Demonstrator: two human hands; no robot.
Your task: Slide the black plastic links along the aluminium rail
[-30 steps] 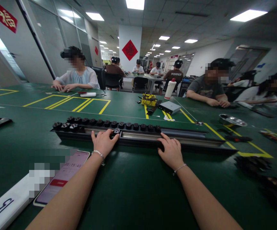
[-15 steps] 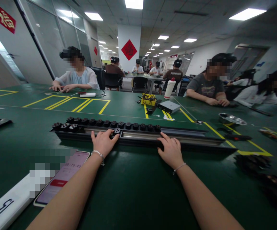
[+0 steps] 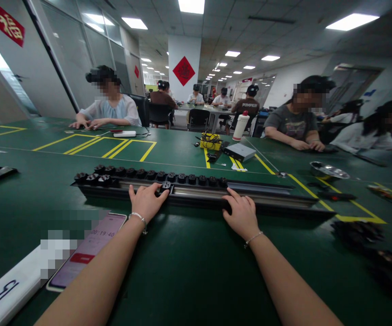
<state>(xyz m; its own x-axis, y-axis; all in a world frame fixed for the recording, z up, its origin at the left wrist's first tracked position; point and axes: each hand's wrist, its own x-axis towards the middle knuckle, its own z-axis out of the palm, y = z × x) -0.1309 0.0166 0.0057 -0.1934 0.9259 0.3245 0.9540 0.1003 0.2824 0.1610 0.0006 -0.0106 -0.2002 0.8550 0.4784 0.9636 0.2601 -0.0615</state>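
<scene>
A long black metal rail (image 3: 196, 202) lies across the table in front of me. My left hand (image 3: 147, 202) has thumb and forefinger closed on a small black socket-like block (image 3: 166, 186), which sits in the rail's channel. Farther right, my right hand (image 3: 241, 210) grips the rail's near edge, its forefinger reaching over the top; part of its thumb and the curled fingers are hidden. Behind, a row of similar black blocks (image 3: 151, 175) fills the left part of a second rail (image 3: 260, 186). A few more blocks (image 3: 92, 179) sit at the front rail's left end.
Left of my forearm lie a phone (image 3: 97, 246) and a white box (image 3: 11, 290). Dark parts (image 3: 359, 231) lie at the right. A metal bowl (image 3: 328, 170), a grey box (image 3: 240, 151), a yellow holder with cables (image 3: 210, 140) and a bottle (image 3: 241, 126) stand farther back. Co-workers sit around the table.
</scene>
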